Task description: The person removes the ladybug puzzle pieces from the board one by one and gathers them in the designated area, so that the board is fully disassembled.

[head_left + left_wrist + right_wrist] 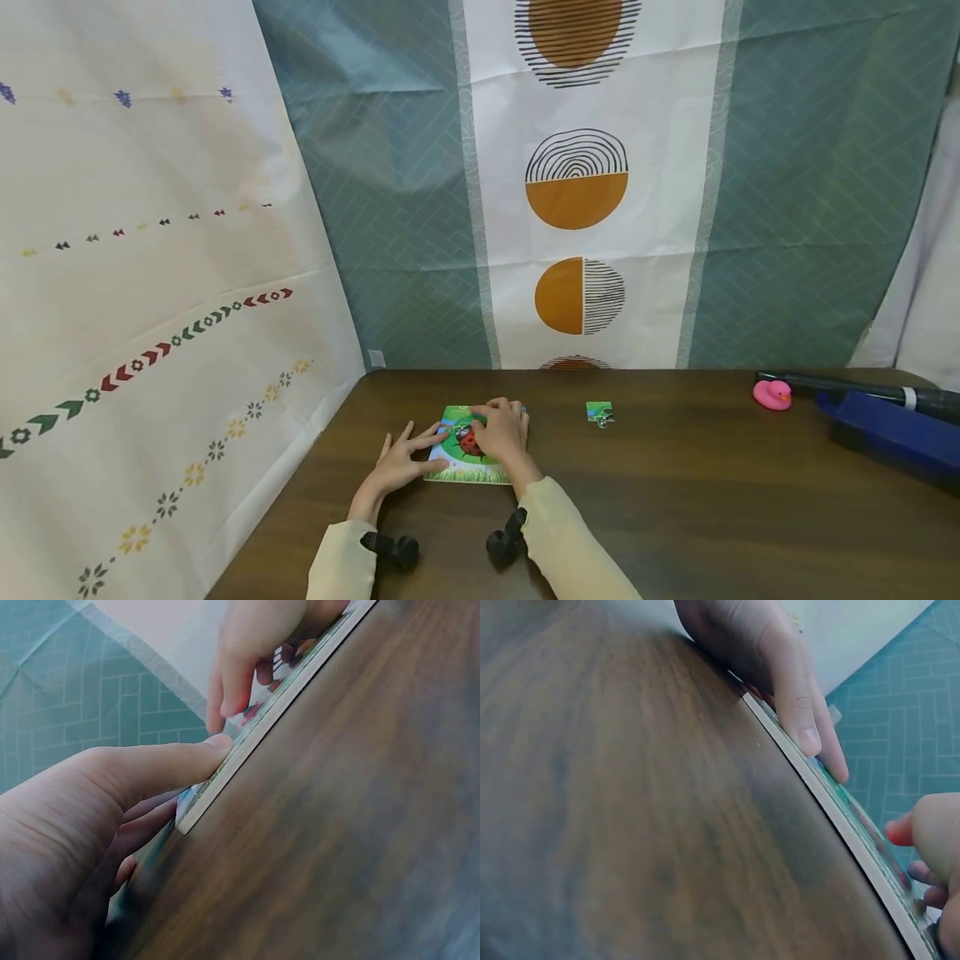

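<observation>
A flat picture puzzle with a ladybug on green and a grassy lower border lies on the brown table. My left hand rests at its left side with fingers spread and the thumb on the lower left corner; the left wrist view shows that thumb on the board's edge. Over the upper right part is my right hand, thumb and forefinger apart above the ladybug, the other fingers bent near the right edge. In the right wrist view a reddened fingertip touches the picture. The right hand covers part of the board.
A small green and blue puzzle piece lies to the right of the board. Farther right are a pink rubber duck, a black rod-like object and a dark blue case. Patterned curtains hang behind the table.
</observation>
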{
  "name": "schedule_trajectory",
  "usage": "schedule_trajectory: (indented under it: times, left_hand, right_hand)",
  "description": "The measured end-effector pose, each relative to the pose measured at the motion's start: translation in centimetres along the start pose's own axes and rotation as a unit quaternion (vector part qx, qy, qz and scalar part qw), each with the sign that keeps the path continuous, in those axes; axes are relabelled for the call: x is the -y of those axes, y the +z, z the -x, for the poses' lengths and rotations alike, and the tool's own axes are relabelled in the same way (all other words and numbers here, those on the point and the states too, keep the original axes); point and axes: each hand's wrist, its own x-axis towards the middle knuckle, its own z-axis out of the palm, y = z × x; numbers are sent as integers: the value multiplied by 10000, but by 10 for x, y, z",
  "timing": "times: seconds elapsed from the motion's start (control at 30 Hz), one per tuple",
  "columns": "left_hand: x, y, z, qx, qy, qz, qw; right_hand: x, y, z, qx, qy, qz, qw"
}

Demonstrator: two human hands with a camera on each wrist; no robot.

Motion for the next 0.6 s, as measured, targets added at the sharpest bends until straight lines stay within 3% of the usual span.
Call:
schedule_trajectory:
  times: [0.27,0.43,0.6]
  left_hand:
    - [0,1,5,28,-79,51,10000]
    - [1,2,3,88,-16,28,10000]
    - [0,4,-2,-6,-71,56,10000]
  right_hand:
    - [-1,8,5,412,-8,932,9948]
    - [-1,8,4,169,42,944,9954]
    - [-2,3,-2,333,-48,651,9973]
